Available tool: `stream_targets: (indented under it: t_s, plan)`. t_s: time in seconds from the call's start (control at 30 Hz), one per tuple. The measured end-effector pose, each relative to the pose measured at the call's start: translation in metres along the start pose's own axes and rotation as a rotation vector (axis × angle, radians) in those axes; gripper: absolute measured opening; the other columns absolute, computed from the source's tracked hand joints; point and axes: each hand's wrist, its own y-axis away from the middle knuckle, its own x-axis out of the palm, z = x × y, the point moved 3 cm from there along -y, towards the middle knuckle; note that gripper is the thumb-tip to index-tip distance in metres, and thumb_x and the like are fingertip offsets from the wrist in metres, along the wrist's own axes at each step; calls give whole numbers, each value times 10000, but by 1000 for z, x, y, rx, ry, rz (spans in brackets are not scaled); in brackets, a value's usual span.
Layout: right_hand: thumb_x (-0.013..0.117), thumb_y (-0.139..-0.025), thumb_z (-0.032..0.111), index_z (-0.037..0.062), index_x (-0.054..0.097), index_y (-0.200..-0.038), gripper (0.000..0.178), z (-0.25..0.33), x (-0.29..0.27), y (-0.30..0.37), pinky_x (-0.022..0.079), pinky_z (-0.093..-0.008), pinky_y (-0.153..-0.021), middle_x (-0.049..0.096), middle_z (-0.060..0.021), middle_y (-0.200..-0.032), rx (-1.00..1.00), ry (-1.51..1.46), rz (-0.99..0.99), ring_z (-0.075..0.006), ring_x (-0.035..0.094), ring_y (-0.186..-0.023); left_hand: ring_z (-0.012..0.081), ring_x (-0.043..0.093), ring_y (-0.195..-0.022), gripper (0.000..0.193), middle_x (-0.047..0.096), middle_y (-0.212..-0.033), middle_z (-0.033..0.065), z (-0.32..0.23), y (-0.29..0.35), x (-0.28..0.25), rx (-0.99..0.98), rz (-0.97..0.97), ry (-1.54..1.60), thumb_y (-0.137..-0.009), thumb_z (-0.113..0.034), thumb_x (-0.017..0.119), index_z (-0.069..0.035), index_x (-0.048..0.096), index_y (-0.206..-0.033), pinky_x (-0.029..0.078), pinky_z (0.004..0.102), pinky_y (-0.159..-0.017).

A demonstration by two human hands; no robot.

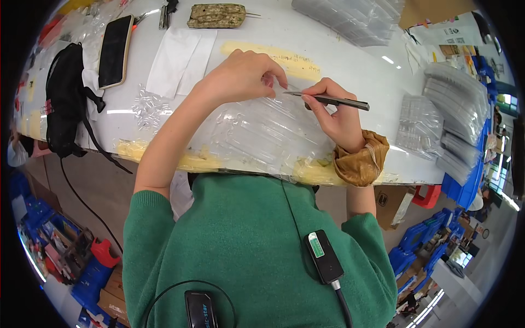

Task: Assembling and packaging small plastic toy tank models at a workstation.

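My right hand grips a slim dark craft knife like a pen, its thin silver tip pointing left toward my other hand. A brown gathered cuff sits around the right wrist. Close to the tip, my left hand is curled with thumb and index finger drawn toward each other; whatever they hold is too small or clear to make out. Beneath both hands lie clear plastic moulded sheets, near the table's front edge. Small clear plastic bits are heaped left of my forearm.
White paper sheets, a phone and a black pouch lie leftward. A camouflage model tank stands at the back. Clear trays are stacked at the far side and right. Yellow tape lines the front edge.
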Motion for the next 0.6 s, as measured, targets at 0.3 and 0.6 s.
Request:
stream_targets:
  t_s: [0.3,0.6]
  plan:
    - [677,-810,-22,26,668,-845,60,3,3,0,409,-250,-637,624,-24,-762,19,8,-41,-144,493,-705,156,553,-632,200,651,-705,47,0,4,3,80,-83,-14,-681,-31,712,-59,759,-873,448,277,-624]
    - [687,-805,-11,34,669,-840,59,3,5,-1,403,-253,-637,622,-10,-748,12,-4,-44,-143,482,-704,160,536,-610,199,647,-693,42,0,6,5,85,-110,-31,-678,-35,710,-73,763,-866,429,268,-611]
